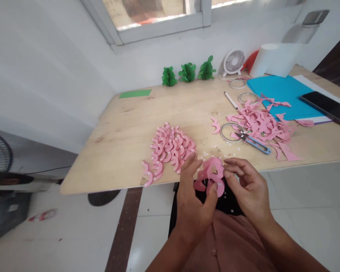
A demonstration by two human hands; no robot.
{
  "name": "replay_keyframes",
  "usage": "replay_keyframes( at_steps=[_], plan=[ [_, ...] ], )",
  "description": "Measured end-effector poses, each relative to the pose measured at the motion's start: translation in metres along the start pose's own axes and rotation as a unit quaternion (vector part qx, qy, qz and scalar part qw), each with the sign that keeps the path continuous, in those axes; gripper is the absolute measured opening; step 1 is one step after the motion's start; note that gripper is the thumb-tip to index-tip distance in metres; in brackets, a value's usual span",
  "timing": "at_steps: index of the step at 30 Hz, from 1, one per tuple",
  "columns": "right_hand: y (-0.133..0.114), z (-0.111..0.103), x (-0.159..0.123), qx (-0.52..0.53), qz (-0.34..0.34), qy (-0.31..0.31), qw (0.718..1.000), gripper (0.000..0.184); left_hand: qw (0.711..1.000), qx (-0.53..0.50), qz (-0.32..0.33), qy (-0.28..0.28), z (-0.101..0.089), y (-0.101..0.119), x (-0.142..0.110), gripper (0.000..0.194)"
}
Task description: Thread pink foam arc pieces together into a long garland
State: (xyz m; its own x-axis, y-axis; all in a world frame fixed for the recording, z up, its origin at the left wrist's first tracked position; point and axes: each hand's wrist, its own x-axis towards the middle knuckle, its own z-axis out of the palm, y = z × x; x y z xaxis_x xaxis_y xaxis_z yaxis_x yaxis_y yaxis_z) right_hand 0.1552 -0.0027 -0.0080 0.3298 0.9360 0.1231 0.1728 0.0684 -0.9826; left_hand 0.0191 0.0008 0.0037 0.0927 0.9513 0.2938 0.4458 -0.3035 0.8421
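Pink paper (217,176) is hovering at the near edge of the bench (107,139); the left hand (191,200) is pinching it beneath the thumb, while the right hand (252,189) is touching its side, fingers nearly meeting, grip unclear. Curved pieces (172,147) are lying nearby.

Top (238,241): brownish pink, small round button (214,252) in front
Legwear (228,204): black
Left hand (191,200): bare
Right hand (251,189): bare
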Motion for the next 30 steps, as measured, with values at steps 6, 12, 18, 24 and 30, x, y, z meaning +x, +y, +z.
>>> replay_keyframes(
  at_steps=[6,12,18,24,30],
  plan=[
    [-0.002,0.002,0.002,0.047,0.027,-0.015,0.998,0.017,0.962,-0.207,-0.175,-0.043,0.002,-0.001,0.008,0.069],
    [-0.001,0.003,0.005,0.075,0.035,-0.015,0.996,0.017,0.9,-0.326,-0.282,-0.061,0.006,0.001,0.016,0.074],
    [-0.001,0.004,0.006,0.076,0.033,-0.017,0.996,0.018,0.872,-0.368,-0.319,-0.048,0.004,0.01,0.019,0.065],
    [0.0,0.006,0.006,0.067,0.035,-0.021,0.997,0.019,0.876,-0.361,-0.317,-0.03,0.002,0.011,0.02,0.059],
    [-0.001,0.006,0.005,0.07,0.048,-0.057,0.995,0.02,0.877,-0.359,-0.318,-0.023,0.002,0.007,0.021,0.056]
  ],
)
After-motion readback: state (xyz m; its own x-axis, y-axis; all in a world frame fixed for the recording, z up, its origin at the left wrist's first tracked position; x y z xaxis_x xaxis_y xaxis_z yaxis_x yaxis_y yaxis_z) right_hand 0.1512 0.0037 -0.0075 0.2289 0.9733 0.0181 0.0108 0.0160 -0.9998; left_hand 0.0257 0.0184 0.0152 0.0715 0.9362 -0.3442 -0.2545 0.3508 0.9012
